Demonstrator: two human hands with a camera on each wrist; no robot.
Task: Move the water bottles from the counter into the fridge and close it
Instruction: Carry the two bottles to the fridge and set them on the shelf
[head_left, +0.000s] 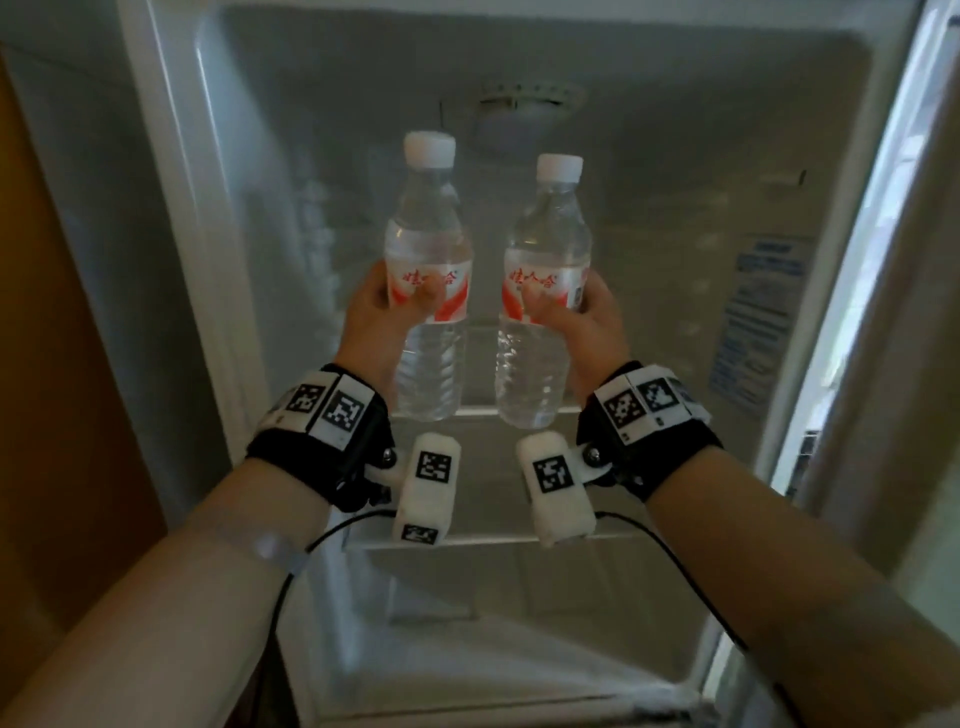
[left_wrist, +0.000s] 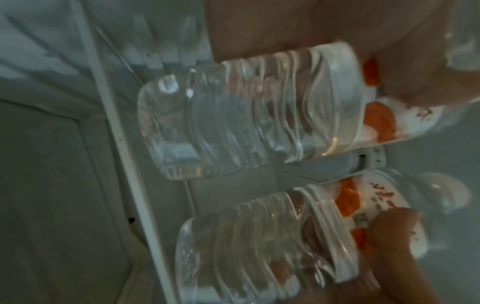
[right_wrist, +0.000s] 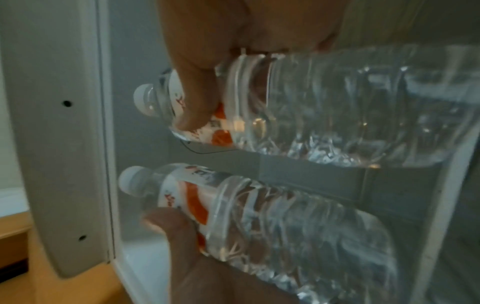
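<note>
The left bottle (head_left: 429, 275) hid the fingers of the left hand (head_left: 373, 317) behind its label in the head view; only the thumb showed. The right hand (head_left: 592, 322) was masked likewise by the right bottle (head_left: 543, 291). The label print was too blurred to read. The sticker (head_left: 756, 322) on the fridge (head_left: 623, 104) wall was illegible.

Both forearms reach forward and up, side by side, each wrist wrapped in a black band carrying white marker tags. The left hand (head_left: 371, 306) is raised with its thumb across the front and fingers curled round behind what it grips. The right hand (head_left: 589, 317) mirrors it at nearly the same height, thumb in front, fingers wrapped round the far side.
</note>
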